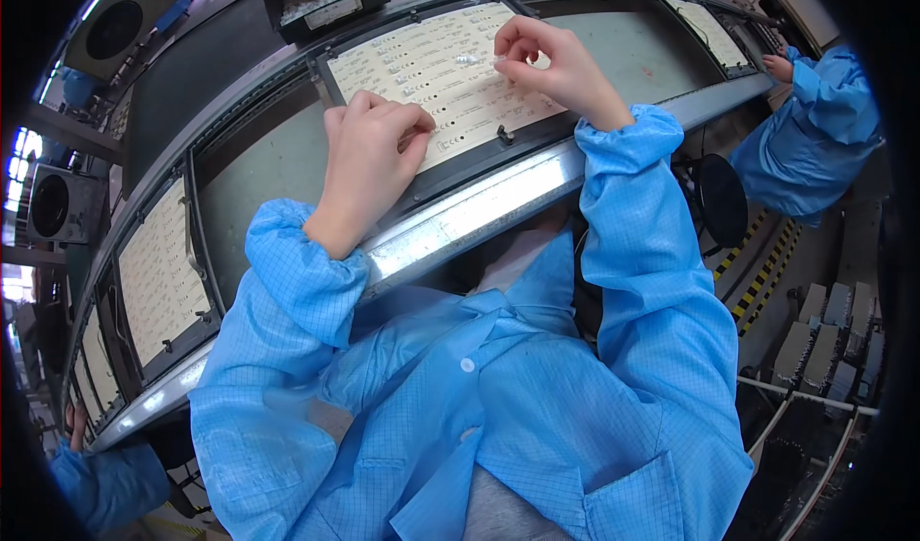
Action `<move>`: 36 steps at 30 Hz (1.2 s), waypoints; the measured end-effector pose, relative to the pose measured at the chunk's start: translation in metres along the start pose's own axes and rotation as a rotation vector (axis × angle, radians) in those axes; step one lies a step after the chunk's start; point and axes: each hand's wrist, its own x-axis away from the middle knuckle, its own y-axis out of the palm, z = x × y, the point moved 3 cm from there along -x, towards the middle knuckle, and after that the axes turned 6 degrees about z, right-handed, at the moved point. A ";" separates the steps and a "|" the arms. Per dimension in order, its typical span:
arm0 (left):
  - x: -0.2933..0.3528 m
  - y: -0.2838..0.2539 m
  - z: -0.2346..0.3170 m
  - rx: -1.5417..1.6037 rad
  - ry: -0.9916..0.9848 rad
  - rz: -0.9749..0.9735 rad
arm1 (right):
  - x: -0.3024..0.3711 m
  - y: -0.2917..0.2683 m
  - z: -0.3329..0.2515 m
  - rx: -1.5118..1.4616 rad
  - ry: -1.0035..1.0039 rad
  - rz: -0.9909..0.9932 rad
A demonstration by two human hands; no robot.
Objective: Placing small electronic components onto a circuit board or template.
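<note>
In front of me a cream circuit board panel (pixel 470 100) with rows of printed marks and small holes lies in a black frame on the line. My left hand (pixel 369 153) is over the panel's near left part. Its fingers are curled together close to the surface, and anything in them is hidden. Farther right, my right hand (pixel 556 67) is above the panel with thumb and forefinger pinched. What is in that pinch, if anything, is too small to make out. Beside its fingertips a few small white parts (pixel 467 60) lie on the panel.
A black bin (pixel 331 6) of small white parts stands beyond the panel. More framed panels sit along the line, one at left (pixel 163 268) and one at right (pixel 707 33). A metal rail (pixel 470 215) edges the near side. Blue-sleeved co-workers (pixel 810 124) are at both ends.
</note>
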 end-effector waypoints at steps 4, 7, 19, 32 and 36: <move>0.000 -0.001 0.001 -0.021 0.040 0.007 | 0.003 0.002 -0.005 -0.026 0.015 -0.071; 0.002 -0.001 0.000 -0.018 0.065 0.021 | 0.005 0.002 -0.006 -0.067 0.060 -0.087; 0.002 0.000 -0.003 -0.001 0.071 0.013 | 0.013 0.002 -0.002 -0.069 0.051 -0.084; -0.036 -0.001 0.018 -0.153 -0.129 -0.148 | 0.019 -0.007 0.005 -0.009 -0.014 0.021; -0.072 0.032 -0.004 -0.064 -0.194 -0.107 | 0.022 -0.012 0.003 0.121 -0.014 0.099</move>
